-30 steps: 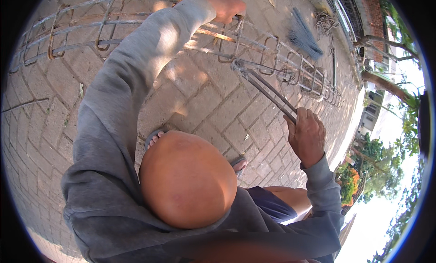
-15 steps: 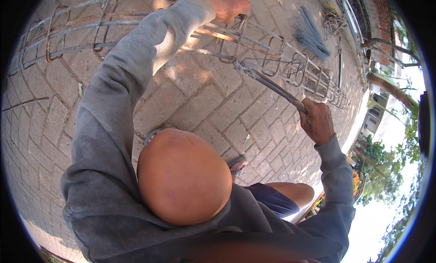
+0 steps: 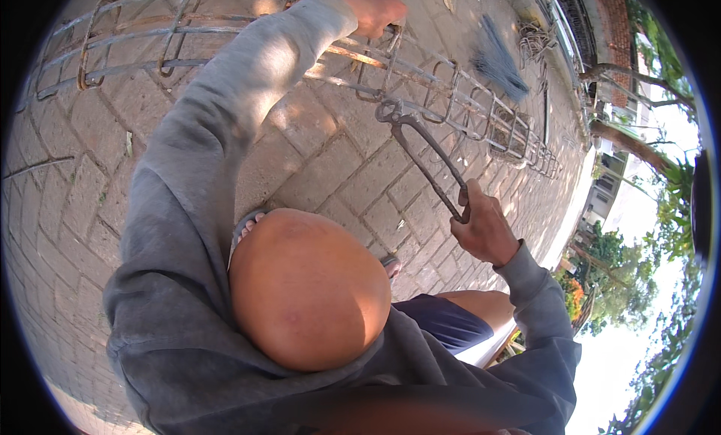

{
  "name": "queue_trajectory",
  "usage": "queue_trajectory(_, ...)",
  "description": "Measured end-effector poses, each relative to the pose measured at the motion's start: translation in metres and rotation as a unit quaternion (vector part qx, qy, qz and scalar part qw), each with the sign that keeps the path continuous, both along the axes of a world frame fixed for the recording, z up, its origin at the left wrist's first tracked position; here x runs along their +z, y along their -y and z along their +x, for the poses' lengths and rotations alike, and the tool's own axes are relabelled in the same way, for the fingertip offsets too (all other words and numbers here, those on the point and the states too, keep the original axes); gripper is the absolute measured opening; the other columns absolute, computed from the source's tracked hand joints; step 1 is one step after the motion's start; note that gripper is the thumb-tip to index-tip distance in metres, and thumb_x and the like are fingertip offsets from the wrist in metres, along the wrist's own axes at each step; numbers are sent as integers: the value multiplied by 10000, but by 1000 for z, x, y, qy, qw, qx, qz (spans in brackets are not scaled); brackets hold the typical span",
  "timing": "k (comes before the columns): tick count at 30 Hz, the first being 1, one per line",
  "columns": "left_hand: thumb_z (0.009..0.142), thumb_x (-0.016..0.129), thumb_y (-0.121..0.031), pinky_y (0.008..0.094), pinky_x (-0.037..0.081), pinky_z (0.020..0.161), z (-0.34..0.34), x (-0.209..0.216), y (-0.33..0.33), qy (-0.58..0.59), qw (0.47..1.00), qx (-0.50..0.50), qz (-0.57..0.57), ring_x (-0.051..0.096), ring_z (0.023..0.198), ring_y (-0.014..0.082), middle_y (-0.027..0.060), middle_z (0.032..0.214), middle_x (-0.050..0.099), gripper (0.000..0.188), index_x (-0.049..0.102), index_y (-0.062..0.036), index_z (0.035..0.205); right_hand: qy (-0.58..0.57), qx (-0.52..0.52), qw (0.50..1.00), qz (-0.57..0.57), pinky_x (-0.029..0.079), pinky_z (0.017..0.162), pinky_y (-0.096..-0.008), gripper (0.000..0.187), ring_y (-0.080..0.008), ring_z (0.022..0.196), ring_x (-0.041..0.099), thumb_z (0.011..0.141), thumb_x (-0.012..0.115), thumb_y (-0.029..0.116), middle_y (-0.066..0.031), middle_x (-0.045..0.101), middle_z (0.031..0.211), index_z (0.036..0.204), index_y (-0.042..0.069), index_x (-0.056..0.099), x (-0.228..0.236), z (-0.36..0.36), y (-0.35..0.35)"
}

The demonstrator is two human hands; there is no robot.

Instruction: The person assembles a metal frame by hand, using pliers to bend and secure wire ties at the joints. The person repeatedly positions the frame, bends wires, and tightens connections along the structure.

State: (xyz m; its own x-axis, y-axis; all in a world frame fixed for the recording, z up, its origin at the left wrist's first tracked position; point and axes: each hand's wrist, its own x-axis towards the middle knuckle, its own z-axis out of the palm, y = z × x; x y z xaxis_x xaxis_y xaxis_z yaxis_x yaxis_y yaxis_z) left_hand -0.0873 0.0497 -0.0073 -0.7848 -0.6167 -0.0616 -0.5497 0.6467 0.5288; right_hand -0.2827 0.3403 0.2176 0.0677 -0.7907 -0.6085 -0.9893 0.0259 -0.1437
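A long rebar cage [image 3: 359, 56] of rusty bars and square stirrups runs across the paving from the far left to the right. My left hand [image 3: 375, 13] is closed around its upper bar beside a stirrup, the fingertips partly hidden. In my right hand [image 3: 485, 223] are long-handled pincers [image 3: 438, 151], gripped near the handle ends, with the two handles spread somewhat apart. The pincers' rounded jaws sit close to the cage's near lower bar, by the stirrup under my left hand. Whether the jaws touch the bar, I cannot tell.
Beyond the cage lies a bundle of thin grey wires [image 3: 499, 60], with a tangled wire coil [image 3: 535, 41] past it. A thin rod [image 3: 37, 167] rests on the pavers at the left. My bent knee [image 3: 308, 285] is below. Tree trunks [image 3: 635, 144] stand at the right.
My right hand has come leftward and nearer to me, swinging the pincers' handles with it; the handles now show spread apart. My left hand keeps its hold on the cage.
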Motion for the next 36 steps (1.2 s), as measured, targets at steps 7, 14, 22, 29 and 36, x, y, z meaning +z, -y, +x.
queue_trajectory(7, 848, 591, 69, 471, 512, 956, -2, -28, 7, -66, 997, 8, -35, 612, 1125, 400, 209, 1099, 640, 270, 625, 36, 1114, 175, -284, 929, 162, 497, 494, -361, 325, -218, 585, 628, 836, 777, 140, -65, 513, 728, 983, -9, 528, -1, 0, -19)
queue_trajectory(14, 830, 543, 93, 484, 484, 897, -4, -59, 27, -31, 999, 3, -12, 609, 1056, 415, 239, 1085, 635, 304, 598, 21, 1120, -120, -14, 982, -145, 510, 605, -515, 399, -416, 639, 650, 949, 744, 338, -189, 611, 715, 1030, -23, 597, -23, -14, -69)
queue_trajectory(22, 844, 544, 67, 500, 475, 921, 7, 10, 0, 15, 1000, 22, 13, 591, 1093, 419, 214, 1193, 604, 284, 563, 17, 1123, 293, -481, 776, 284, 459, 501, -313, 368, -152, 538, 592, 1027, 661, 359, -71, 590, 593, 1069, -4, 709, -29, -30, -64)
queue_trajectory(29, 857, 622, 31, 500, 522, 860, 9, 5, -2, -52, 997, 10, -52, 651, 1038, 418, 236, 1117, 639, 266, 599, 36, 1121, 86, -52, 992, -81, 530, 645, -503, 425, -491, 688, 667, 896, 767, 207, -252, 602, 651, 1185, -20, 554, -40, -31, -71)
queue_trajectory(36, 835, 548, 63, 507, 468, 874, 13, 16, -7, -16, 999, 23, -16, 603, 1041, 449, 271, 1146, 609, 259, 589, 49, 1090, 370, -378, 820, 217, 391, 398, -328, 253, -208, 401, 525, 823, 701, 12, -70, 522, 593, 871, 59, 457, -53, -28, -74)
